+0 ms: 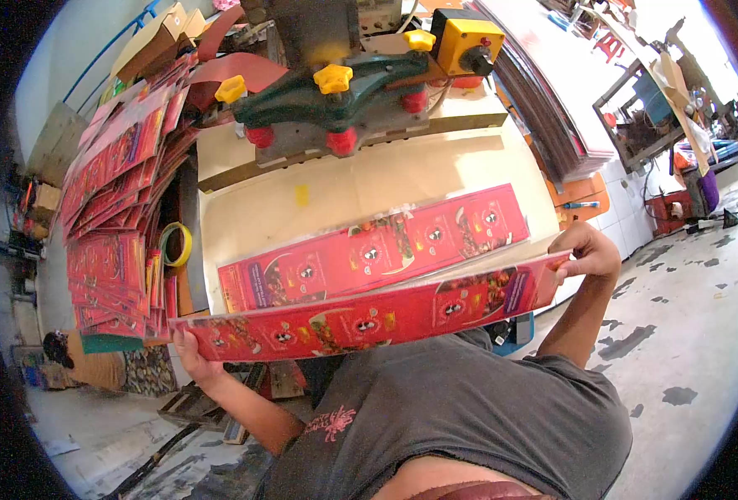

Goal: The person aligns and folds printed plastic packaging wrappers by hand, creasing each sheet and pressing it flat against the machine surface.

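Observation:
A long red printed sheet (pixel 369 325) with food pictures and round logos stretches across in front of my body. My left hand (pixel 195 354) pinches its left end, and my right hand (pixel 590 250) grips its right end with the fingers curled. Just beyond it, a second red printed sheet (pixel 423 242) lies aslant on the cream-coloured bed (pixel 261 217) of a machine. The held sheet covers part of the bed's near edge.
Over the bed stands a dark green press head (pixel 340 96) with yellow star knobs and a yellow switch box (pixel 469 46). At left are piled red printed sheets (pixel 115 200) and a yellow tape roll (pixel 175 244). Flat boards (pixel 544 108) are stacked at right. A person (pixel 94 362) is at far left.

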